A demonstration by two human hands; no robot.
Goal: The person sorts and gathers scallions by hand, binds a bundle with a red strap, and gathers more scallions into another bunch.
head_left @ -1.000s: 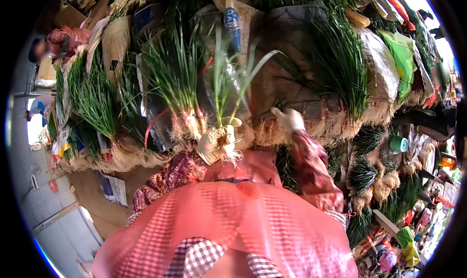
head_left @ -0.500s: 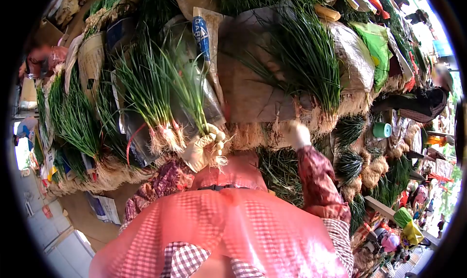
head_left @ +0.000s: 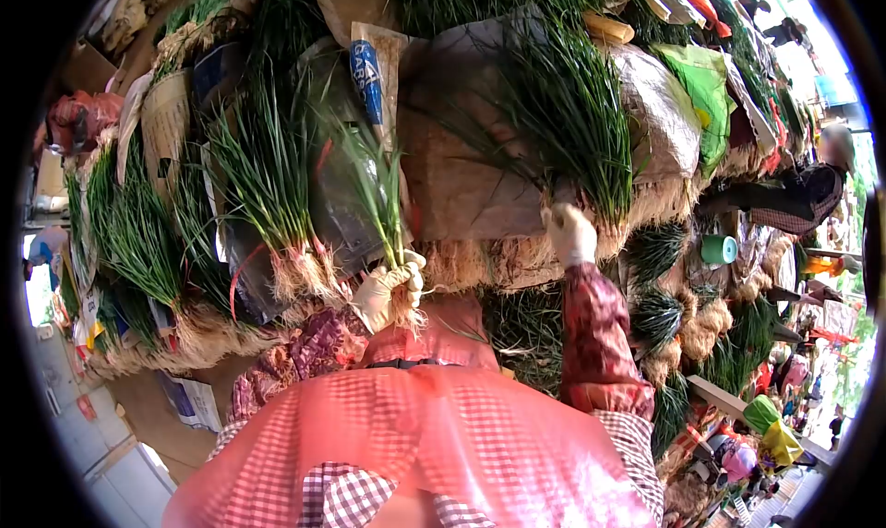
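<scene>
My left hand (head_left: 386,295), in a pale glove, is closed around a small bunch of green onions (head_left: 377,177). Their leaves point up and the stringy roots hang below my fingers. At the left edge of a larger heap of green onions (head_left: 591,131), my gloved right hand (head_left: 569,234) has its fingers curled on the lower stems; the fingertips are partly hidden. Between the hands lies a brown sheet (head_left: 471,191) with pale roots showing under its edge. Another bunch of green onions (head_left: 288,186) with pinkish root ends rests left of my left hand.
More rooted green onions (head_left: 138,223) line the left side. A blue-printed plastic bag (head_left: 367,76) lies at the back, with a green sack (head_left: 699,94) farther right. A turquoise tub (head_left: 720,249) stands beside root bundles. Another person (head_left: 812,191) is at the far right.
My right hand has moved up from the root ends below the sheet to the stems of the right heap. My left hand still holds its bunch, now more upright.
</scene>
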